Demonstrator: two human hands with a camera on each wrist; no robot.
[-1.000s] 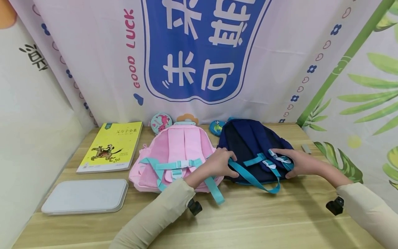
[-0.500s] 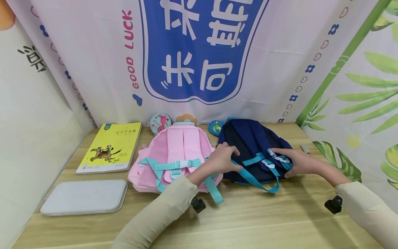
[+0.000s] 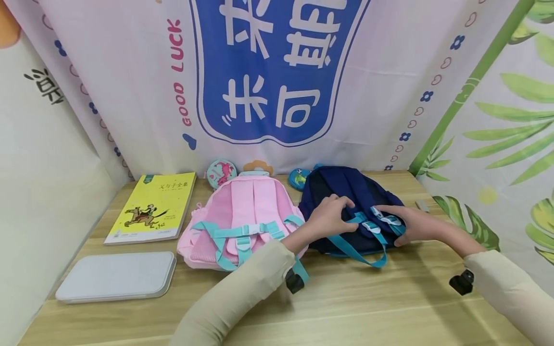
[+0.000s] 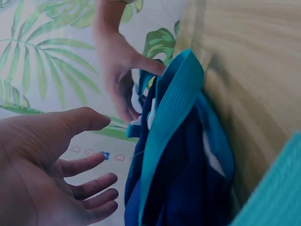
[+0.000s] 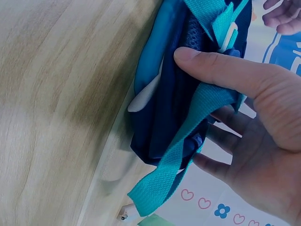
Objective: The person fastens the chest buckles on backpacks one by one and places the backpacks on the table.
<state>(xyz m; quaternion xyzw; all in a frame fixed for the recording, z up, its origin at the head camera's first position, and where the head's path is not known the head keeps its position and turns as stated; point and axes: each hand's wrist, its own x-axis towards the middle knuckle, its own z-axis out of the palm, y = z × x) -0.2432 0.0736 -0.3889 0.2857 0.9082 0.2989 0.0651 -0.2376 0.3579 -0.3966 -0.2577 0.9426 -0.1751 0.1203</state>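
Observation:
A navy backpack (image 3: pixel 342 182) with teal webbing straps and white buckles lies on the table, its shoulder-strap side up. My right hand (image 3: pixel 416 225) holds its right side. In the right wrist view the thumb (image 5: pixel 207 63) lies along the bag's edge, and the fingers reach behind a teal strap (image 5: pixel 200 110). Over the bag's lower left part is my left hand (image 3: pixel 330 218), its fingers spread and bent loosely. The left wrist view shows that hand apart from the bag and from a looped teal strap (image 4: pixel 171 108). A pink backpack (image 3: pixel 242 204) lies beside it, partly behind my left forearm.
A yellow book (image 3: pixel 156 204) and a white flat case (image 3: pixel 117 276) lie at the left. Two small round pouches, one pink and mint (image 3: pixel 221 173), one blue (image 3: pixel 298 178), sit near the wall cloth. A small grey object (image 3: pixel 421 205) lies at the right.
My left hand has moved right, from the navy backpack's left edge to near its buckles, leaving the looped teal strap. My right hand stays at the bag's right side.

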